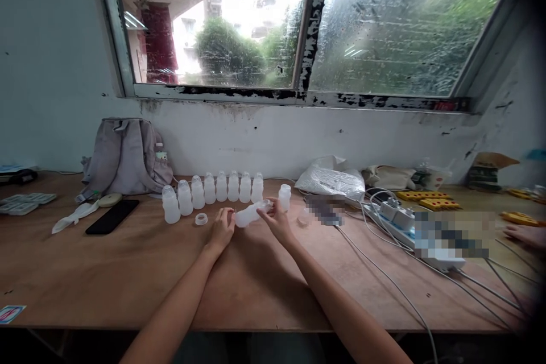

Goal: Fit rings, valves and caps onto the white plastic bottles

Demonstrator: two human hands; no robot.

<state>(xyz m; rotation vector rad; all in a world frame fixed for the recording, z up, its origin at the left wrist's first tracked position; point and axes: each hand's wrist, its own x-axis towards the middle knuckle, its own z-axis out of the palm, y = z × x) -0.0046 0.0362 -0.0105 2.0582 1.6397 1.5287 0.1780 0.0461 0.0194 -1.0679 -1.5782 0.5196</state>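
A frosted white plastic bottle lies tilted, nearly on its side, just above the wooden table. Around its clear-capped end are the fingers of my right hand, closed on it. My left hand rests at the bottle's base end, fingers curled together; what they pinch, if anything, is too small to make out. Behind stands a row of several similar upright bottles with clear caps. One more bottle, seemingly uncapped, stands just behind my right hand. A white ring lies left of my left hand, and a translucent cap lies to the right.
A grey backpack, a black phone and a white plastic wrapper are on the left. At right are a silvery plastic bag, a power strip with trailing cables, yellow trays and another person's hand.
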